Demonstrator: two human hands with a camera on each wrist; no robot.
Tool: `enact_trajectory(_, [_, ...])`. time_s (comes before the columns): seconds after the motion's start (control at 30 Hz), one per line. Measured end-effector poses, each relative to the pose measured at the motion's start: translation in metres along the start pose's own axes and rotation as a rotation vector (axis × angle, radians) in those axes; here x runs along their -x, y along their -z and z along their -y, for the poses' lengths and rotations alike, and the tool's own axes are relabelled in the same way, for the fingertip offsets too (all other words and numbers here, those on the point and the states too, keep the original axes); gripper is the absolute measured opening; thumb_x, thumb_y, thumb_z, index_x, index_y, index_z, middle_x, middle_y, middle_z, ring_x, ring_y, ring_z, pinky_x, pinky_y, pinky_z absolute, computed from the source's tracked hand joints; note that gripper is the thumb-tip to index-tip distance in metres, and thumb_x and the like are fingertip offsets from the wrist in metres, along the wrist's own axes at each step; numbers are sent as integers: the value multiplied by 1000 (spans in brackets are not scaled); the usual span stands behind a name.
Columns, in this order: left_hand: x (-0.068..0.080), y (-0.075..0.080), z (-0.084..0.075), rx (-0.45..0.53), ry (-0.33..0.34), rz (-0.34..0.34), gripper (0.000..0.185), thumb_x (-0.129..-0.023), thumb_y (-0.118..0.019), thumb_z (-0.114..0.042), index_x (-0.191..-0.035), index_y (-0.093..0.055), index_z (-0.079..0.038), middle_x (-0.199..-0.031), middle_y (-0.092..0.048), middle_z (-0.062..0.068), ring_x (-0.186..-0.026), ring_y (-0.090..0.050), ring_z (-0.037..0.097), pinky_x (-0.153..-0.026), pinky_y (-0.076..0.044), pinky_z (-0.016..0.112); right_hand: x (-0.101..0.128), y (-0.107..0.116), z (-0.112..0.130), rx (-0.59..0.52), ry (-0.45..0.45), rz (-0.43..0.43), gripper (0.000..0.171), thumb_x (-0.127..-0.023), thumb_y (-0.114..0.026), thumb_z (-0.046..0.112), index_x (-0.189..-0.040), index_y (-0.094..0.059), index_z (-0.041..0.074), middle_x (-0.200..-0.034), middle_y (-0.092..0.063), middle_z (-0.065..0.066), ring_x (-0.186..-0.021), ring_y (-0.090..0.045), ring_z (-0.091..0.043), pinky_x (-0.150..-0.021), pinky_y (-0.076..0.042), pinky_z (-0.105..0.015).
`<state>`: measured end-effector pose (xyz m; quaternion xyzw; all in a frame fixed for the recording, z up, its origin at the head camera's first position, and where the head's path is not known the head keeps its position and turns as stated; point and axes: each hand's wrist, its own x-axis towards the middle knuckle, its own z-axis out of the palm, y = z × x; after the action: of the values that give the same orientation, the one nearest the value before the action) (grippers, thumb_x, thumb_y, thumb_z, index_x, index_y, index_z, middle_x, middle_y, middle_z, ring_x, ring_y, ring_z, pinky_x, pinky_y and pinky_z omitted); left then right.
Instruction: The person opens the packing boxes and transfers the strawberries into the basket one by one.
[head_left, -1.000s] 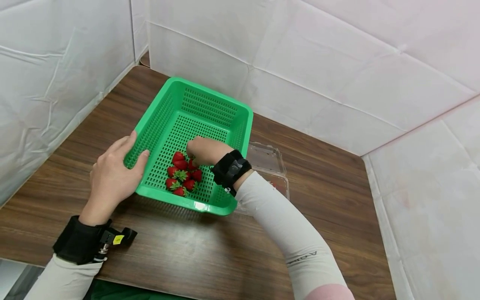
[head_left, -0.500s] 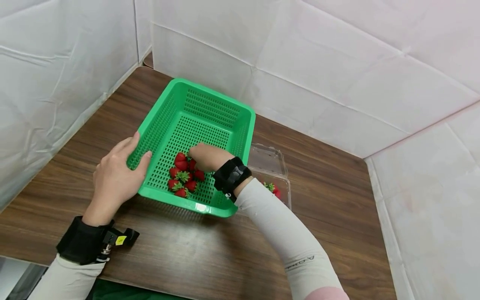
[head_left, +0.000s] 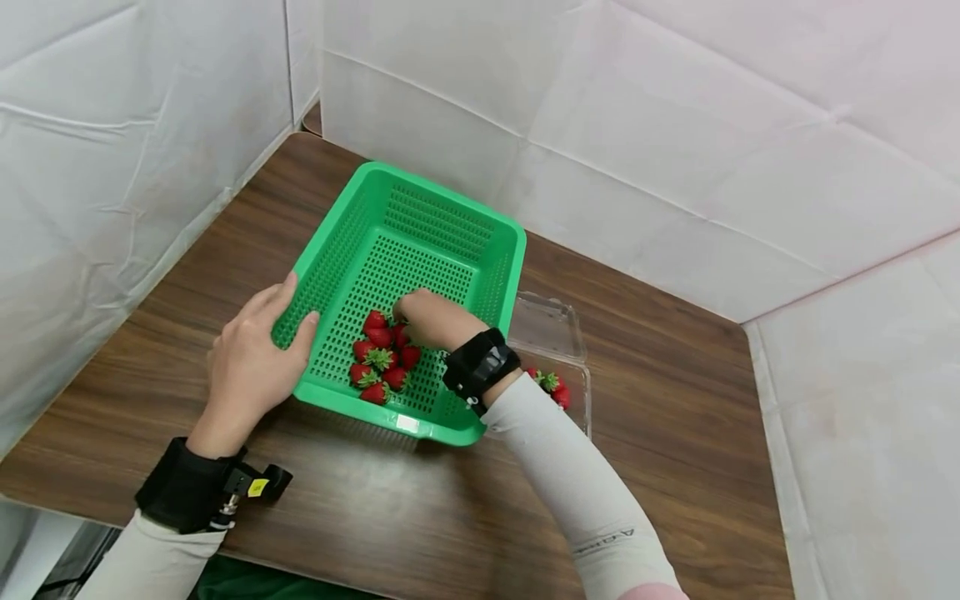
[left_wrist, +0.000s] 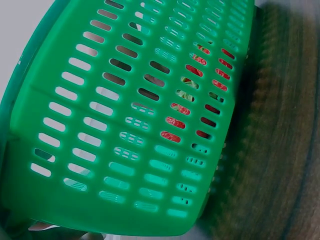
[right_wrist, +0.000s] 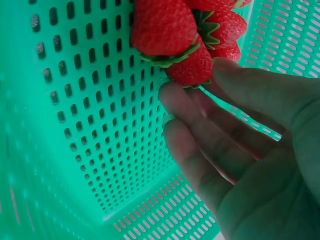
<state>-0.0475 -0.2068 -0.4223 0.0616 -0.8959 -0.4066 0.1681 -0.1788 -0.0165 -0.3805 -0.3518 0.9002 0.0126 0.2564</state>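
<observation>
My left hand (head_left: 257,357) holds the side of a green perforated plastic basket (head_left: 450,193), thumb over the rim and fingers outside. Several red strawberries (head_left: 381,360) with green leaf caps lie grouped at the basket's near left. Over their right edge reaches my right hand (head_left: 433,317), inside the basket. The right wrist view shows its fingers fairly straight, with the thumb tip and fingertips beside the lowest strawberry (right_wrist: 192,67); nothing is plainly pinched. Through the slots of the basket wall (left_wrist: 115,90), the left wrist view shows red fruit.
A clear plastic clamshell box (head_left: 587,392) with its lid (head_left: 546,321) folded open stands right of the basket. Strawberries (head_left: 555,385) are visible in it, partly behind my right forearm. White sheeted walls (head_left: 637,108) border the brown wooden table (head_left: 675,433).
The head view has shifted, so everything sits farther right in it. My right hand has stayed by the strawberries, and more fruit in the clear box shows. The left hand keeps its hold.
</observation>
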Motion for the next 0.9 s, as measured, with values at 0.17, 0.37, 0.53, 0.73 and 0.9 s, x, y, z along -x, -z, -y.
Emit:
enact_trajectory(0.17, [-1, -1, -3, 10, 4, -8, 55, -99, -54, -32, -150, -39, -19, -143, -49, 21, -84, -60, 47, -52, -24, 32, 5, 6, -1, -14, -13, -33, 35, -99, -49, 1, -131, -62, 8, -134, -61, -10, -124, -57, -23, -100, -49, -31])
enact_trajectory(0.37, [1, 0, -3, 0, 5, -24, 54, -98, -55, -30, -149, -41, -18, -141, -51, 20, -79, -60, 44, -50, -25, 32, 12, 12, 0, -46, 44, -89, 31, -98, -56, 7, -128, -63, 6, -129, -64, -11, -117, -62, -21, -96, -51, -30])
enact_trajectory(0.53, [1, -1, -2, -6, -20, -42, 56, -96, -58, -27, -148, -42, -16, -138, -53, 21, -60, -55, 34, -46, -20, 28, 20, 17, 1, -101, 57, -116, 32, -97, -58, 11, -128, -63, 7, -129, -64, -10, -120, -60, -21, -98, -50, -31])
enact_trajectory(0.73, [1, -2, -2, -8, -35, -59, 57, -94, -61, -24, -147, -44, -15, -135, -55, 22, -67, -59, 39, -45, -22, 27, 34, 22, -1, -173, 109, -200, 31, -98, -57, 11, -128, -62, 8, -129, -64, -9, -122, -59, -19, -101, -48, -28])
enact_trajectory(0.9, [1, -3, -4, -10, -29, -63, 57, -93, -62, -23, -147, -44, -15, -135, -55, 22, -73, -61, 42, -46, -26, 28, 50, 27, -5, -234, 101, -251, 32, -98, -57, 13, -129, -61, 8, -127, -64, -8, -113, -64, -18, -97, -49, -26])
